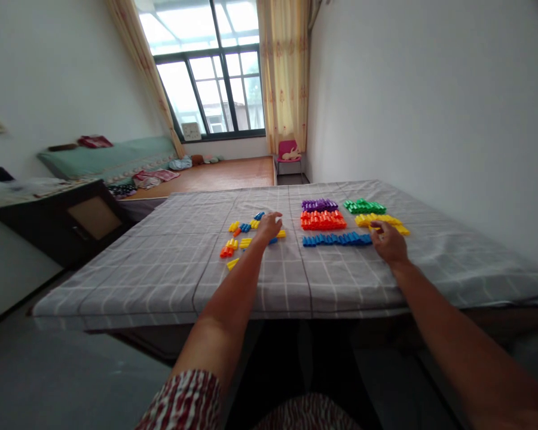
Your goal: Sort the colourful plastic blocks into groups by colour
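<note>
Small coloured pieces lie on a table with a grey checked cloth [161,269]. Over the mixed pieces on the left is my left hand [269,226], its fingers partly curled; whether it holds a piece cannot be made out. Around it lie yellow [245,243], blue [245,227] and orange pieces [226,252]. My right hand [389,242] is at the right end of the blue row [336,239], beside the yellow group [371,220]; its fingers are bent and what they touch is unclear. Behind are red-orange [323,220], purple [320,205] and green groups [364,206].
A white wall [421,107] runs along the right side. Beyond the table are a low wooden bed [224,174], a pink chair [287,147] and a window. A dark cabinet [54,224] stands at the left.
</note>
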Demonstrator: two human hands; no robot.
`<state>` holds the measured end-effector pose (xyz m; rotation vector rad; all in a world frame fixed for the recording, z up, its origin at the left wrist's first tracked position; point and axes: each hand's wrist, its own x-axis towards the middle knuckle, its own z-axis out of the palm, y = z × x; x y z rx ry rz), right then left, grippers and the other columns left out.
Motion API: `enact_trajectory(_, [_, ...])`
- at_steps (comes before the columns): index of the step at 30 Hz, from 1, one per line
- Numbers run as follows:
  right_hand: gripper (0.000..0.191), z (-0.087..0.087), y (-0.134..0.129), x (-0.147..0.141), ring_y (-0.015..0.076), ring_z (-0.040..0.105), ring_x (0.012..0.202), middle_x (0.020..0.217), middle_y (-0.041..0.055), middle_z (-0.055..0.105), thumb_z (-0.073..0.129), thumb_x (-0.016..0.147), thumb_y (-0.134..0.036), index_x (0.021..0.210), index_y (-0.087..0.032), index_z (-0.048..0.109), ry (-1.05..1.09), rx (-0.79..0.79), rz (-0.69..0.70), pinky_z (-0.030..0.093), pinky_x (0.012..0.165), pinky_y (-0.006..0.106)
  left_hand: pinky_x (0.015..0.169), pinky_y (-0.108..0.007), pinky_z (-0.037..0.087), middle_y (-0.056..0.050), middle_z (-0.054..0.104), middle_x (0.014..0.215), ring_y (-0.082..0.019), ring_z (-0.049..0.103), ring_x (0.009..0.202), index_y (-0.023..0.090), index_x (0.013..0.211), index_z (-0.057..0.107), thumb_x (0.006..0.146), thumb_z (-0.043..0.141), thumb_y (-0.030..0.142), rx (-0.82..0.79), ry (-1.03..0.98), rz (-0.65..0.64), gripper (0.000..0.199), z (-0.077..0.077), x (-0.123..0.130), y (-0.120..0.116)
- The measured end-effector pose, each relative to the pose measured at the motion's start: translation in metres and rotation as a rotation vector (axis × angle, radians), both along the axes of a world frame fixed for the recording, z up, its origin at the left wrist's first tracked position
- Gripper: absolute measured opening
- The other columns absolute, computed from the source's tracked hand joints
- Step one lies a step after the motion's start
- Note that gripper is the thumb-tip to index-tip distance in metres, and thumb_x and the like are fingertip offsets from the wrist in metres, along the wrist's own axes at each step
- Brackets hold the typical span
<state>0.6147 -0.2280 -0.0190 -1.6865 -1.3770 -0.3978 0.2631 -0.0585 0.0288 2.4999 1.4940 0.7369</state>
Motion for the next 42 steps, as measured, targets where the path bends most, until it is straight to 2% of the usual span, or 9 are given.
enact_trajectory(7, [0.031,-0.003,-0.004,-0.002,0.0230,0.064,0.092,0.103,0.0095,0.069,0.042,0.081,-0.017,0.105,-0.018,0.062,-0.065,0.030,-0.045,0.050,0.084,0.037,0.100,-0.034,0.041,-0.011,0.064,0.124,-0.025,0.056,0.119,0.020,0.121,0.063,0.088,0.051,0.030,-0.089,0.211,0.237,0.036,0.005,-0.041,0.063])
enact_trajectory(12, [0.032,-0.002,-0.004,-0.001,0.0237,0.063,0.095,0.104,0.0091,0.069,0.040,0.082,-0.018,0.105,-0.019,0.062,-0.024,0.000,-0.091,0.049,0.085,0.036,0.088,-0.025,0.045,-0.006,0.066,0.123,-0.019,0.060,0.109,0.025,0.121,0.061,0.083,0.055,0.022,-0.107,0.215,0.224,0.039,0.000,-0.043,0.077])
enact_trajectory(17, [0.033,0.000,-0.002,0.000,0.0240,0.064,0.093,0.106,0.0094,0.069,0.039,0.081,-0.018,0.103,-0.020,0.064,0.025,-0.033,-0.102,0.050,0.082,0.037,0.083,-0.025,0.046,-0.008,0.068,0.115,-0.019,0.062,0.103,0.020,0.110,0.066,0.082,0.051,0.019,-0.079,0.188,0.212,0.032,0.013,-0.039,0.082])
enact_trajectory(20, [0.033,0.000,-0.002,0.003,0.0235,0.064,0.090,0.106,0.0092,0.069,0.040,0.081,-0.019,0.103,-0.019,0.064,0.041,-0.037,-0.113,0.049,0.081,0.036,0.080,-0.025,0.047,-0.006,0.072,0.102,-0.018,0.063,0.094,0.020,0.107,0.068,0.086,0.043,0.022,-0.050,0.119,0.137,0.033,0.026,-0.028,0.068])
enact_trajectory(25, [0.034,-0.002,-0.002,0.006,0.0240,0.064,0.090,0.105,0.0096,0.070,0.040,0.081,-0.019,0.104,-0.019,0.065,0.047,-0.063,-0.121,0.048,0.082,0.036,0.072,-0.024,0.049,-0.003,0.071,0.086,-0.013,0.063,0.074,0.016,0.098,0.072,0.082,0.043,0.019,-0.268,0.083,-0.478,0.033,0.028,0.004,0.013])
enact_trajectory(28, [0.033,-0.002,-0.002,0.005,0.0242,0.064,0.090,0.104,0.0097,0.070,0.040,0.081,-0.019,0.102,-0.018,0.066,0.050,-0.065,-0.134,0.048,0.082,0.036,0.082,-0.025,0.049,-0.003,0.072,0.096,-0.014,0.064,0.085,0.019,0.098,0.072,0.078,0.051,0.019,-0.317,0.186,-0.664,0.029,0.022,0.015,-0.015])
enact_trajectory(32, [0.032,-0.003,-0.004,0.006,0.0243,0.065,0.091,0.102,0.0088,0.071,0.040,0.081,-0.018,0.100,-0.018,0.066,0.064,-0.035,-0.149,0.048,0.082,0.036,0.097,-0.031,0.044,-0.007,0.069,0.112,-0.019,0.061,0.104,0.020,0.104,0.071,0.082,0.055,0.028,-0.111,0.165,-0.558,0.029,0.024,0.010,-0.032])
enact_trajectory(38, [0.032,-0.008,-0.004,0.006,0.0234,0.066,0.085,0.094,0.0077,0.073,0.042,0.078,-0.015,0.097,-0.019,0.067,0.037,-0.156,-0.172,0.049,0.076,0.033,0.095,-0.033,0.046,-0.007,0.069,0.110,-0.023,0.062,0.102,0.023,0.114,0.068,0.079,0.061,0.050,-0.138,0.225,-0.509,0.045,0.018,-0.010,-0.050])
enact_trajectory(42, [0.029,-0.010,-0.003,0.004,0.0225,0.066,0.076,0.086,0.0089,0.073,0.045,0.079,-0.018,0.094,-0.020,0.071,-0.018,-0.284,-0.240,0.048,0.071,0.032,0.099,-0.034,0.043,-0.006,0.068,0.110,-0.023,0.060,0.106,0.025,0.118,0.065,0.074,0.068,0.038,-0.112,0.212,-0.505,0.046,0.007,-0.017,-0.057])
